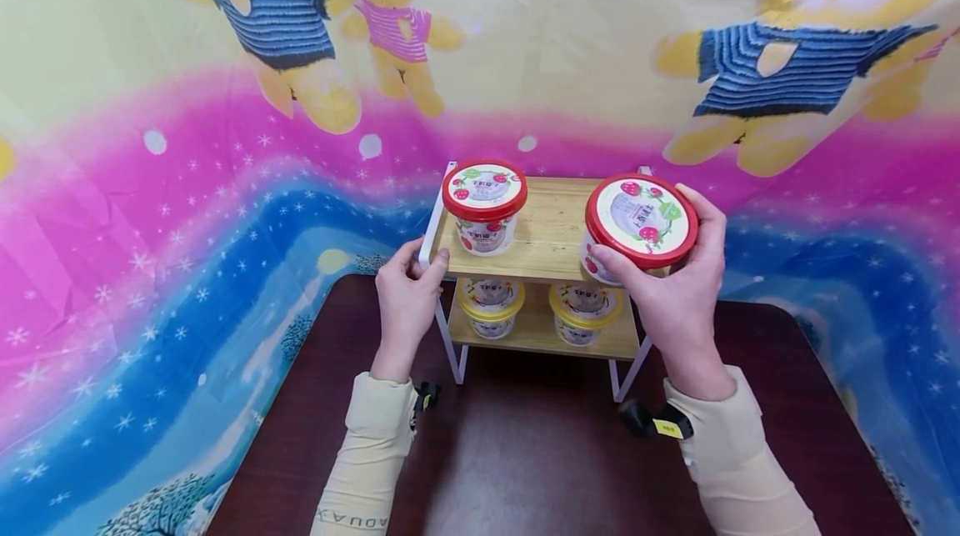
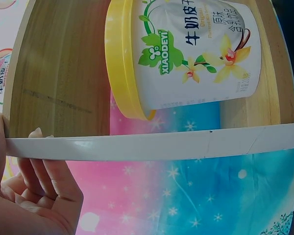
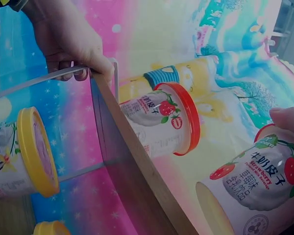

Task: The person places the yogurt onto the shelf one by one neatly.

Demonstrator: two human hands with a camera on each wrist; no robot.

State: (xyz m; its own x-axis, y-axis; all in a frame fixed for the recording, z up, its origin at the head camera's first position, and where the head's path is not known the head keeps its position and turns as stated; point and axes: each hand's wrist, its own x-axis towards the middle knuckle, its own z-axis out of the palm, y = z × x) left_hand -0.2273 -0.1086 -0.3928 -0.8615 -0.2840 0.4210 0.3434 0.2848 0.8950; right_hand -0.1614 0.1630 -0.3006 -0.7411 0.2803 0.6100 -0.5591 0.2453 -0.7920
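My right hand [image 1: 684, 303] grips a red-lidded strawberry tub [image 1: 641, 219] at the right end of the shelf rack's top board [image 1: 551, 223]. In the right wrist view, the held tub [image 3: 259, 183] is tilted, its base showing and overlapping nothing of the board. My left hand [image 1: 408, 290] holds the rack's front left corner, thumb on the board and fingers curled under by the white metal frame [image 2: 137, 148]. Another red-lidded tub [image 1: 487, 227] stands upright at the left of that top board.
Two yellow-lidded tubs, one left [image 1: 491, 315] and one right [image 1: 585, 319], stand on the lower board [image 1: 525, 342]. The rack stands on a dark brown table [image 1: 525, 453]. Behind hangs a colourful cloth [image 1: 555, 127] printed with bears.
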